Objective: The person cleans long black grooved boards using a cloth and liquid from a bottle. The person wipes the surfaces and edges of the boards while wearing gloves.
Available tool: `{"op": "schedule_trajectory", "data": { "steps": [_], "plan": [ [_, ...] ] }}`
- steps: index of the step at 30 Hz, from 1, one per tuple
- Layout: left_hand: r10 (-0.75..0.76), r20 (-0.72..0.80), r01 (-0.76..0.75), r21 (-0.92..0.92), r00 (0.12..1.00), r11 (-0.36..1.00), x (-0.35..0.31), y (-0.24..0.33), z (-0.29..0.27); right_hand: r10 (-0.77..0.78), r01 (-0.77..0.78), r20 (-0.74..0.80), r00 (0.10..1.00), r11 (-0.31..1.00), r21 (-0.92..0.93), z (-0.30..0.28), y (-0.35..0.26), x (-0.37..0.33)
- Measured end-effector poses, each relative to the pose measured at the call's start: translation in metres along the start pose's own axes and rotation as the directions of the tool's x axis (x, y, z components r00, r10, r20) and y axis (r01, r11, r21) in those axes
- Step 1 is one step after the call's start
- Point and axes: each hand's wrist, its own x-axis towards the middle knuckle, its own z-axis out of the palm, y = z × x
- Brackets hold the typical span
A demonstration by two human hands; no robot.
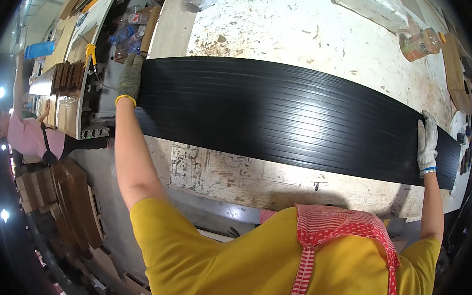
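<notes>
A long black grooved panel point(277, 112) lies across the worktable in front of me, light glinting off its right half. At its left end is my left hand point(130, 80), in a grey-green glove with a yellow cuff, closed on the panel's end edge; the fingers' undersides are hidden. Near the right end my right hand point(427, 142), in a white glove with a blue cuff, rests on the panel's surface. Its fingers stretch toward the far edge, with the thumb apart. The worktable point(216, 173) is pale and stained.
Beyond the panel stand a plastic bottle point(422, 44) with an orange cap and a whitish block point(370, 1). A box of empty bottles point(131, 32) is at far left, near a yellow air gun point(91, 52). Another person point(32, 135) in pink works at left; stacked brown boards point(71, 198) stand nearby.
</notes>
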Motion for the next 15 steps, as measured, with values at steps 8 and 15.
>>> {"op": "schedule_trajectory", "data": {
  "steps": [8,15],
  "plan": [
    [0.206,-0.003,-0.190,0.370,0.979,0.909,0.016,-0.019,0.011,0.227,-0.226,-0.037,0.973,0.974,0.017,-0.030,-0.050,0.004],
    [0.486,-0.259,-0.392,0.341,0.835,0.854,-0.034,0.193,0.070,0.075,-0.075,0.007,0.997,0.997,-0.005,-0.040,-0.063,0.013]
  ]
}}
